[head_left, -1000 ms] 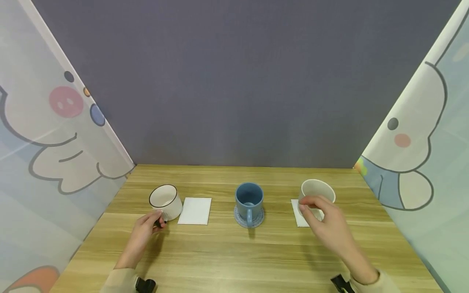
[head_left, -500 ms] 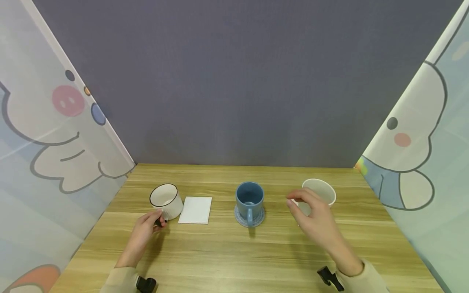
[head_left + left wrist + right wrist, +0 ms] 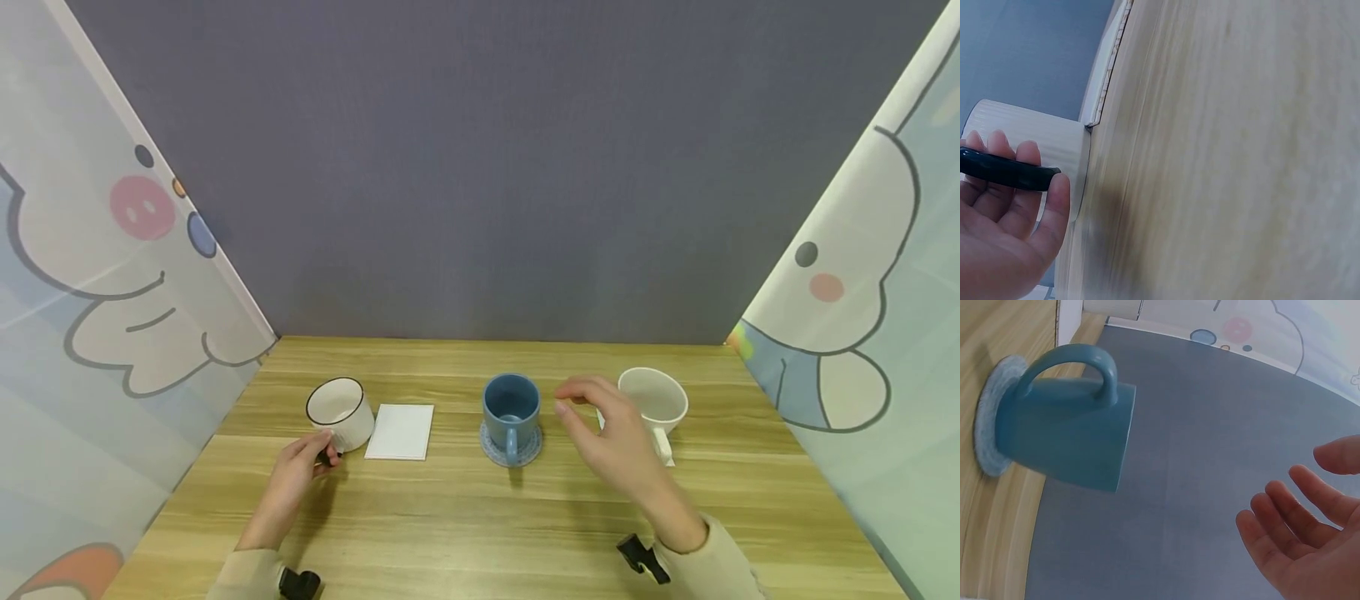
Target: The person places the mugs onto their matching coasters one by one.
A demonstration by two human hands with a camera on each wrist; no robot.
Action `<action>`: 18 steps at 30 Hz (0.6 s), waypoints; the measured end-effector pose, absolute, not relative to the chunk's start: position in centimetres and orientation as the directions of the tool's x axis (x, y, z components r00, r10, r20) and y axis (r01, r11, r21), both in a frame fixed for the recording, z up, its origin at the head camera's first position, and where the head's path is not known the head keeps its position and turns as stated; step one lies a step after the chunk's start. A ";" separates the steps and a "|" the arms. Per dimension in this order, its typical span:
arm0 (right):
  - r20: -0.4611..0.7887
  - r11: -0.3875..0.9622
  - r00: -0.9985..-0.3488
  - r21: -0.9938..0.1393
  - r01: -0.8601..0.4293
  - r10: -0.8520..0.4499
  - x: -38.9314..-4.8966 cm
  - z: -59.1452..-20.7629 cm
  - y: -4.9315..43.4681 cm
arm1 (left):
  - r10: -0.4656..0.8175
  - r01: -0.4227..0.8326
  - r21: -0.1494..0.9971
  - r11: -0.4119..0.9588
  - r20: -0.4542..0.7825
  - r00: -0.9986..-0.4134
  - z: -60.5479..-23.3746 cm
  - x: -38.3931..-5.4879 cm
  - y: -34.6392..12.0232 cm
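At the left of the table, my left hand (image 3: 294,471) holds the dark handle (image 3: 1007,170) of a white ribbed mug (image 3: 352,429) with a black rim. In the left wrist view the fingers curl behind that handle. The mug stands upright beside a white square coaster (image 3: 399,432). A blue mug (image 3: 498,427) sits mid-table on a round bluish coaster (image 3: 491,451), its handle facing me. My right hand (image 3: 615,437) hovers just right of it, holding nothing, fingers loosely bent and thumb apart. Behind that hand, a white mug (image 3: 654,398) stands on a mostly hidden white coaster (image 3: 672,462).
The wooden table (image 3: 450,533) ends at a grey back panel (image 3: 495,183). Cartoon-printed curtains flank it on the left (image 3: 90,350) and right (image 3: 855,292).
My right hand has moved left, away from the white mug and towards the blue one, uncovering the white mug's handle. The left hand and its mug have stayed put.
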State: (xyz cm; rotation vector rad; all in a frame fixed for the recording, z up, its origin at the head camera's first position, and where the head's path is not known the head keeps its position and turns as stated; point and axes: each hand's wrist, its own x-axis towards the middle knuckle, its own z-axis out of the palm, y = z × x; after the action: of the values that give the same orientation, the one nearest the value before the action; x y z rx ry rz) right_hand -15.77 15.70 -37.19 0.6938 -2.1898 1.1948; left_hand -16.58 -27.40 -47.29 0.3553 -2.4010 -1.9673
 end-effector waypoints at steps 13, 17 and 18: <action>0.686 0.410 -0.701 -0.592 -0.694 -0.195 -16.6 -37.1 13.1 | -0.195 -0.183 0.961 0.206 -0.143 -0.970 -47.4 -16.6 -27.2; 0.669 0.376 -0.716 -0.622 -0.687 -0.200 -16.7 -37.0 12.3 | -0.200 -0.182 0.961 0.207 -0.140 -0.970 -47.4 -16.7 -27.1; 0.664 0.373 -0.720 -0.628 -0.683 -0.200 -16.8 -36.9 12.1 | -0.202 -0.182 0.961 0.207 -0.140 -0.969 -47.4 -16.7 -27.1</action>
State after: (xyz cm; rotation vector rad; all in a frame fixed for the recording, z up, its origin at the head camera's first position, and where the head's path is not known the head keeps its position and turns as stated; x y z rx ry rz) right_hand -16.80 12.13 -36.92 0.7608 -2.1530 1.3222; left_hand -16.68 -27.11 -47.36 0.3864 -2.4276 -1.9292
